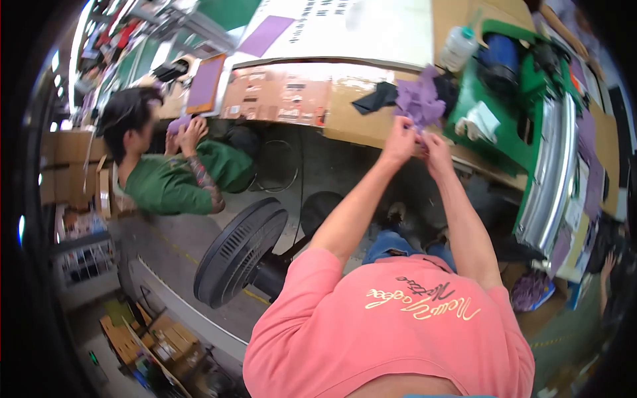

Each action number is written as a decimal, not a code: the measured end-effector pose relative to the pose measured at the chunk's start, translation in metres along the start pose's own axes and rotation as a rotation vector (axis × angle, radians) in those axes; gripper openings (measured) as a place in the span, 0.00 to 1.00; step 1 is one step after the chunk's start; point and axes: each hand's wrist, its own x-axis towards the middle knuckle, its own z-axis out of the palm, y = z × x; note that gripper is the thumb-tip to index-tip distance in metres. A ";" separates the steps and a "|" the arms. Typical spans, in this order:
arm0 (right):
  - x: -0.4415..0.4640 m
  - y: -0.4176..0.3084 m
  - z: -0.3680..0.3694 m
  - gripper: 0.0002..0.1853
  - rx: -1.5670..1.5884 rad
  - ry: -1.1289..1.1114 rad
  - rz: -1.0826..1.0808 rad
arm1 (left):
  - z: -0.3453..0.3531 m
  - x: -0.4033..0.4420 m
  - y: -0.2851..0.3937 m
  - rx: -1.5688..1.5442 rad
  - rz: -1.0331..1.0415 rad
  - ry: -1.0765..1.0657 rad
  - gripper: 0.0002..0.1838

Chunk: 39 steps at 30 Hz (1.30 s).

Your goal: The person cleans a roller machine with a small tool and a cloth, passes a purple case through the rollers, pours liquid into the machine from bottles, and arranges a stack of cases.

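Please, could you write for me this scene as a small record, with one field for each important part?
left hand: fingers closed on crumpled purple material, by the bench edge
left hand point
right hand: close beside the left, at the same purple material
left of material: a dark piece on the cardboard-covered bench
beyond material: bottle with teal cap
right side: green machine with silver rollers
co-worker: at left, holding a purple item
floor: black fan
unclear: exact kind of material
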 end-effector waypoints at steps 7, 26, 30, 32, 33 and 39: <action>0.014 -0.020 0.004 0.13 -1.061 0.146 -0.621 | 0.007 -0.007 0.022 -0.267 -0.131 -0.013 0.14; 0.039 -0.028 0.006 0.19 -1.002 -0.017 -0.418 | -0.005 -0.006 0.032 -0.355 -0.139 0.075 0.19; 0.040 -0.025 0.006 0.19 -0.950 0.029 -0.407 | 0.000 -0.009 0.022 -0.252 0.002 0.062 0.18; 0.042 -0.021 0.001 0.19 -0.929 0.049 -0.406 | -0.001 -0.006 0.023 -0.215 0.052 0.052 0.18; 0.043 -0.018 -0.005 0.19 -0.855 0.097 -0.389 | -0.007 -0.002 0.027 -0.289 0.036 0.038 0.17; 0.028 -0.024 0.002 0.14 -0.301 0.163 -0.246 | -0.020 0.009 0.037 -0.555 -0.063 0.011 0.14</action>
